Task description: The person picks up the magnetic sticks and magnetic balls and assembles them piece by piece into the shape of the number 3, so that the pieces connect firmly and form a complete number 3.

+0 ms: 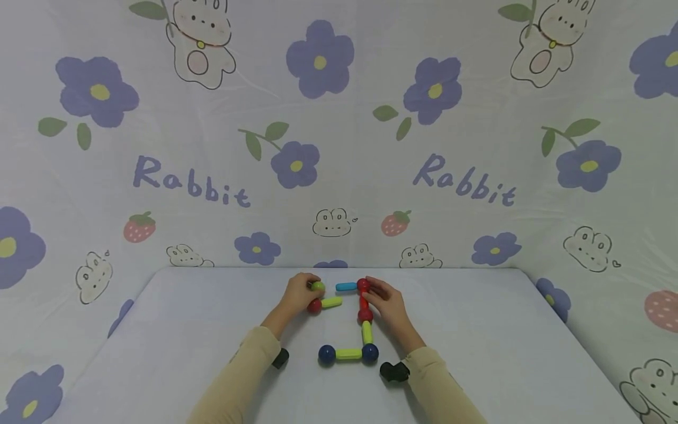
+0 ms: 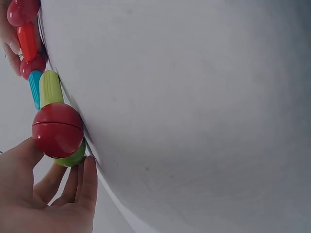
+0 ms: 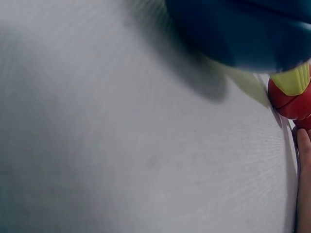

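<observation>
My left hand (image 1: 298, 296) grips a ball-and-rod building toy piece, its fingers around a green ball (image 1: 318, 286) and its thumb beside a red ball (image 2: 58, 130). A yellow-green rod (image 1: 332, 302) sticks out rightward from this red ball. My right hand (image 1: 389, 301) holds the far end of a longer chain, at the far red ball (image 1: 362, 284) and red rod (image 1: 364, 300). From that ball a blue rod (image 1: 346, 287) points left towards the left hand's piece, apart from it in the head view. The fingers' far side is hidden.
Nearer the body, the chain runs through another red ball (image 1: 365, 315) and a yellow-green rod (image 1: 368, 333) to a dark blue ball (image 1: 369, 353). A further rod (image 1: 348, 354) leads left to a second blue ball (image 1: 326, 354). All stands on a white table (image 1: 159, 353) before a printed cloth.
</observation>
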`<state>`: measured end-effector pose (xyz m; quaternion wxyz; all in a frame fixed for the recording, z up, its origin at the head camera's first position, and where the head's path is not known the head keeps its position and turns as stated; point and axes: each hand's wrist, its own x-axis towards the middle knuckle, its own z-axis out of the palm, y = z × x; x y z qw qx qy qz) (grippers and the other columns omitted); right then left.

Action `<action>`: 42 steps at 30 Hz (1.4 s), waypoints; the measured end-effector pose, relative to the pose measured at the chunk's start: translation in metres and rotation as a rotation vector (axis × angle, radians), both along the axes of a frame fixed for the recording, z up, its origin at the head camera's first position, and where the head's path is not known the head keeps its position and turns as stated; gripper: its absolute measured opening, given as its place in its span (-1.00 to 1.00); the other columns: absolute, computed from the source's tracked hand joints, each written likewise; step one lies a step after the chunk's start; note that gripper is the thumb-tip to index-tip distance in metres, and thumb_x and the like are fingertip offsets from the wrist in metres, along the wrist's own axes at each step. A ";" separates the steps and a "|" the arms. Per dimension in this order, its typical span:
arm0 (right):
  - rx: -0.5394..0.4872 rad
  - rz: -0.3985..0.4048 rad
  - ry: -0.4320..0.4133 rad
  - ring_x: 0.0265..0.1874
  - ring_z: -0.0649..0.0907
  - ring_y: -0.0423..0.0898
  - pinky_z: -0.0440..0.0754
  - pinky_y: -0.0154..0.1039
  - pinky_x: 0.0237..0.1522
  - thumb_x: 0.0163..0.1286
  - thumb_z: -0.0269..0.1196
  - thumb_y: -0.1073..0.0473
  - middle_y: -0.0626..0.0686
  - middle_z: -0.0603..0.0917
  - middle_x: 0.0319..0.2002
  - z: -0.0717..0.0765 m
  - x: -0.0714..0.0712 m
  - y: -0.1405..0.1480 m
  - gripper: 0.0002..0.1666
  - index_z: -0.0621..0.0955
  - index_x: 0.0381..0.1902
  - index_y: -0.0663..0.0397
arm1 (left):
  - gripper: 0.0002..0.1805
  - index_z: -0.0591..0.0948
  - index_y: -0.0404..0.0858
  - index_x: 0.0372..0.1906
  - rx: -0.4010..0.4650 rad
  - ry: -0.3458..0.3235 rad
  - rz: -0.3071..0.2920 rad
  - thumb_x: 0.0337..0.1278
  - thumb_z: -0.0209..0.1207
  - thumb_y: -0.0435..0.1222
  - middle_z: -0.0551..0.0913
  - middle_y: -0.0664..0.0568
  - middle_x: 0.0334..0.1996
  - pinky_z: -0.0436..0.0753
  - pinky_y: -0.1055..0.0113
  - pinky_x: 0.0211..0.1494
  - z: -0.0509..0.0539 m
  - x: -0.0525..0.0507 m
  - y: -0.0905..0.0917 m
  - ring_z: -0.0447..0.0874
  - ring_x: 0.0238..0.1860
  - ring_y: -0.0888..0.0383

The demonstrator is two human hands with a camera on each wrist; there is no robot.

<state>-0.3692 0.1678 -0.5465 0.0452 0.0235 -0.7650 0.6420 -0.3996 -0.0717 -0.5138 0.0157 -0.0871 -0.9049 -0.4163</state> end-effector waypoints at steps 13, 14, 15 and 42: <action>0.004 0.066 -0.003 0.35 0.46 0.16 0.44 -0.03 0.31 0.38 0.24 0.25 0.23 0.44 0.35 0.029 0.020 -0.001 -0.42 0.43 0.34 0.14 | -0.64 0.63 -0.33 0.02 0.058 0.030 -0.026 0.08 0.34 -0.36 0.67 -0.16 -0.01 0.64 0.15 0.11 -0.002 -0.001 0.001 0.65 0.00 -0.01; 0.001 0.066 -0.003 0.35 0.46 0.15 0.43 -0.04 0.32 0.38 0.24 0.25 0.24 0.44 0.35 0.029 0.020 -0.002 -0.41 0.43 0.34 0.15 | -0.64 0.63 -0.34 0.01 0.062 0.035 -0.030 0.08 0.34 -0.36 0.67 -0.16 -0.02 0.64 0.15 0.10 -0.001 -0.001 0.001 0.65 -0.01 -0.01; -0.002 0.066 -0.004 0.35 0.46 0.15 0.43 -0.04 0.32 0.37 0.24 0.25 0.24 0.44 0.35 0.029 0.020 -0.002 -0.41 0.43 0.34 0.15 | -0.64 0.63 -0.34 0.01 0.067 0.040 -0.034 0.07 0.34 -0.36 0.68 -0.17 -0.03 0.64 0.15 0.09 -0.001 0.000 0.001 0.66 -0.02 -0.02; -0.002 0.010 0.031 0.30 0.52 0.06 0.49 -0.17 0.26 0.33 0.31 0.19 0.13 0.53 0.30 0.000 0.000 0.001 -0.45 0.52 0.27 0.01 | -0.65 0.63 -0.32 0.03 0.161 0.008 -0.033 0.11 0.31 -0.39 0.69 -0.15 -0.02 0.60 0.09 0.18 0.004 0.005 0.015 0.65 0.06 -0.05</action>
